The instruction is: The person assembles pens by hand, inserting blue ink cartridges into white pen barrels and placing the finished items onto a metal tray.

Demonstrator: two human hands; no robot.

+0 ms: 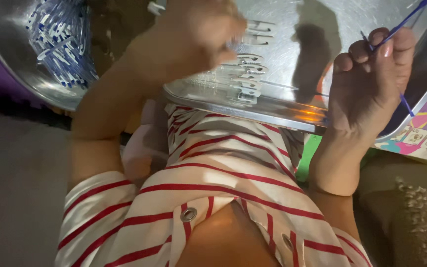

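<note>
The right hand [371,74] is at about 2 o'clock in the view, with its fingers curled closed around one thin blue stick [405,17], maybe a pen refill. The stick passes through the fist and comes out above toward 1 o'clock and below toward 4 o'clock. The left hand [193,34] is at about 11 o'clock and is blurred. Its fingers look bent over the tray, but I cannot tell if it holds something.

Just at 3 o'clock from the left hand, a row of clear pen barrels [248,74] lies on one shiny metal tray [282,106]. There are roughly eight, but the blur makes the count uncertain. At 10 o'clock stands one round metal bowl [6,39] with a heap of blue and white pen parts [63,42], too many to count. At 6 o'clock is a red-and-white striped shirt [213,173].
</note>
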